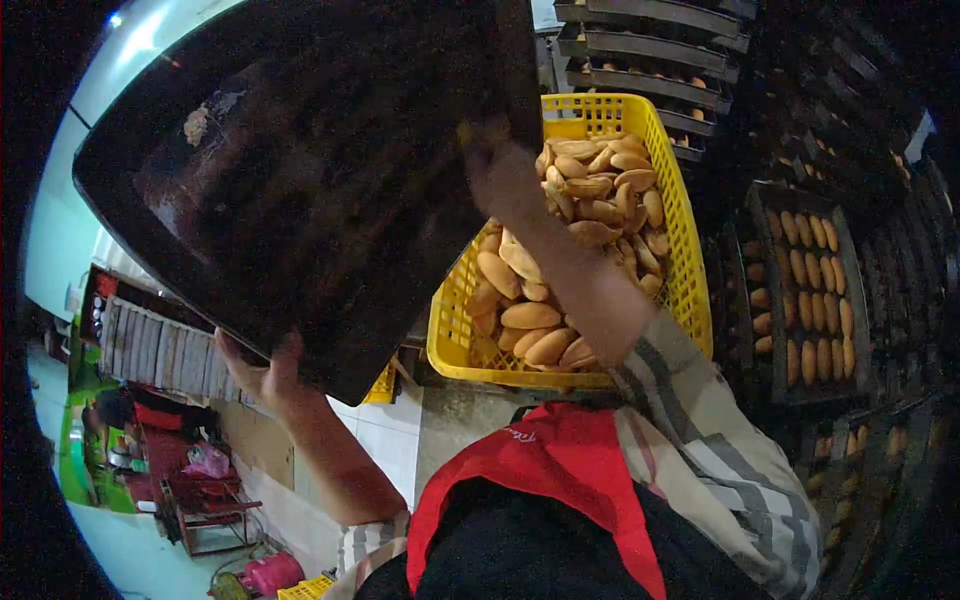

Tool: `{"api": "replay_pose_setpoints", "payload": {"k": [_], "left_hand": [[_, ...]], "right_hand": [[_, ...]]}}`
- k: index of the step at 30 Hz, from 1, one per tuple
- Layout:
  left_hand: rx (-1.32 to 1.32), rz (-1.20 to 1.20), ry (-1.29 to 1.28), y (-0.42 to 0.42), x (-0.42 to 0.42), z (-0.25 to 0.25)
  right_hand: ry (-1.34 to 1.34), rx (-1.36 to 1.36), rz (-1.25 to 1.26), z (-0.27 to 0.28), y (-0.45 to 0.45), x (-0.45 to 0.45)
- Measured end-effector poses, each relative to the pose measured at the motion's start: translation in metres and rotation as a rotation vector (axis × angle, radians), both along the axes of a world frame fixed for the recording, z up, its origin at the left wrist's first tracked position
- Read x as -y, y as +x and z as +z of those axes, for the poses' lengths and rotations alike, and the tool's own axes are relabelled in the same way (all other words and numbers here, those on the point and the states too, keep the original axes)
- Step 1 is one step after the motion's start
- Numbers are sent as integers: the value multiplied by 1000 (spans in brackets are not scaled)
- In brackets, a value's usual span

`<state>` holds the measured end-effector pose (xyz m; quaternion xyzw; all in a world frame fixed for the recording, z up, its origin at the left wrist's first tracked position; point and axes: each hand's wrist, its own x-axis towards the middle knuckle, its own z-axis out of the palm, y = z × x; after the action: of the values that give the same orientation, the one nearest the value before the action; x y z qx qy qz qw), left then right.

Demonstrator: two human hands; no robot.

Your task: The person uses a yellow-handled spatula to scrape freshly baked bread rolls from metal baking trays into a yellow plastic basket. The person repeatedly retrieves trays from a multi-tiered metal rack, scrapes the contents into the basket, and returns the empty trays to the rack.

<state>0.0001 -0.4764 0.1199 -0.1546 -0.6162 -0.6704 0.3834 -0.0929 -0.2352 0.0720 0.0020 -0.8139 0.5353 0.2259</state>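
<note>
A large dark baking tray [315, 195] is raised and tilted over the left side of a yellow plastic basket [686, 247]. My left hand [266, 367] grips the tray's lower left edge, with the thumb on its dark face. My right hand [495, 165] is at the tray's right edge, blurred and partly lost in shadow, its forearm crossing above the basket. Small bread rolls [529, 315] lie heaped in the basket, partly hidden by the tray and my right forearm.
At the right, a dark rack holds trays of rolls [817, 300]. More stacked metal trays [652, 45] stand beyond the basket. Farther left are a reddish table [161, 457], a pink gas cylinder [271, 574] and a person in dark clothing [112, 412]. Part of another yellow basket [381, 386] shows below the tray.
</note>
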Motion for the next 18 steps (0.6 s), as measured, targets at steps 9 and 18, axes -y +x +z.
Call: {"api": "replay_pose_setpoints", "payload": {"k": [9,18], "left_hand": [[4,65,-74,-7,-5,-5],[-20,99,-135,-36,-19,-21]], "right_hand": [[107,-351,-89,34,-22,-13],[194,-509,149,86,45,35]]}}
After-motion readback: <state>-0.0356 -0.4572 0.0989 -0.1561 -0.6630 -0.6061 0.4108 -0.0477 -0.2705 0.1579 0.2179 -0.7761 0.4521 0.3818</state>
